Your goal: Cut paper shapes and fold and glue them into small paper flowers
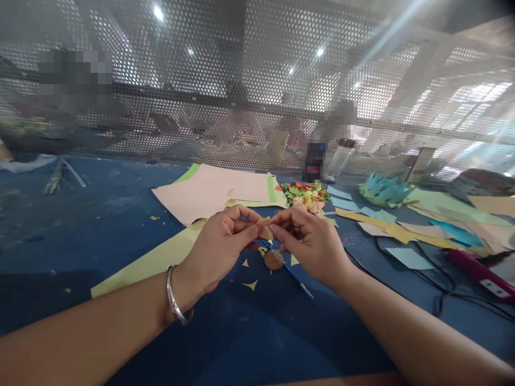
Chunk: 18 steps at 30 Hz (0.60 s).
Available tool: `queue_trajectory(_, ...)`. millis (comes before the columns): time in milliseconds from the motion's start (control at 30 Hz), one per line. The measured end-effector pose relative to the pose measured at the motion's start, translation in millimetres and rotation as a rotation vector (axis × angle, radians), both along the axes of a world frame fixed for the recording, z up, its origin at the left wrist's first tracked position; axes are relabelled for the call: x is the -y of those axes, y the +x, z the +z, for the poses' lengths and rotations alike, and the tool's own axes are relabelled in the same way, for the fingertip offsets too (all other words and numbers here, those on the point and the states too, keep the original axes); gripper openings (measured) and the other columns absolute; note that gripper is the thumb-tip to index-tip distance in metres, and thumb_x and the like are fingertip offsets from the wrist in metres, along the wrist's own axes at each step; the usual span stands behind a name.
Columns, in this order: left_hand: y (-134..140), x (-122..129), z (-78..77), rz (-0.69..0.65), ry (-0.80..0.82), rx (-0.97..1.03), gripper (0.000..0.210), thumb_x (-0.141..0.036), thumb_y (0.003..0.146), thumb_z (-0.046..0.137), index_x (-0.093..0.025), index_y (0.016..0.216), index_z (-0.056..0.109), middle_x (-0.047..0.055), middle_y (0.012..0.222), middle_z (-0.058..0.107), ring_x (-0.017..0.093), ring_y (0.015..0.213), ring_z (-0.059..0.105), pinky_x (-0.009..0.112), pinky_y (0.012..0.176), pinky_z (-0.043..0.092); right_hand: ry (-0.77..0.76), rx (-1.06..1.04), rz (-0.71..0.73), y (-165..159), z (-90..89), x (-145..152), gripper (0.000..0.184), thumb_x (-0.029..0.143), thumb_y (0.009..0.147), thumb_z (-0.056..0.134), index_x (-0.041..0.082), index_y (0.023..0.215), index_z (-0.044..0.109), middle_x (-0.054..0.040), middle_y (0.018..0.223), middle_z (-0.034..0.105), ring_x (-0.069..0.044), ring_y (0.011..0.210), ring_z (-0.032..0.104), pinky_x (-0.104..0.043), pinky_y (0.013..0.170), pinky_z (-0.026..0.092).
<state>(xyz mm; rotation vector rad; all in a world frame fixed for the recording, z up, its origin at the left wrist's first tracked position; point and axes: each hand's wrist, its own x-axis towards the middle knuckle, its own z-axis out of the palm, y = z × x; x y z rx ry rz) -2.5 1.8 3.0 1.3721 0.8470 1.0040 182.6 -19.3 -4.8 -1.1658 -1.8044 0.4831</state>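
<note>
Between my two hands is a small piece of yellow paper [264,230], pinched at its edges above the blue table [161,343]. My left hand [221,244], with a silver bangle [176,300] on its wrist, grips the paper's left side between thumb and fingers. From the other side, my right hand [311,241] pinches it the same way. Just below the fingers lie a round brown disc [274,260] and a thin blue paintbrush [295,280], partly hidden by the disc and my hands. Small yellow paper scraps [251,285] lie around them.
Large pale sheets [213,187] lie behind my hands, beside a heap of cut paper pieces [306,194]. Paper strips [386,228], a blue paper crown-like piece [384,190], black cables [442,284] and a purple power strip [483,276] occupy the right. A perforated metal screen [273,69] stands behind.
</note>
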Motion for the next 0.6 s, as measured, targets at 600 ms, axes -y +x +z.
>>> queue_trajectory(600, -1.3, -2.5, -2.0, -0.093, -0.149, 0.078, 0.018, -0.024, 0.083, 0.073, -0.016, 0.090, 0.058, 0.002, 0.085, 0.071, 0.013, 0.081, 0.065, 0.031, 0.087, 0.051, -0.124, -0.073, 0.075, 2.1, 0.2, -4.5, 0.013, 0.031, 0.090, 0.063, 0.019, 0.090, 0.066, 0.0028, 0.069, 0.065, -0.009, 0.052, 0.064, -0.020, 0.050, 0.049)
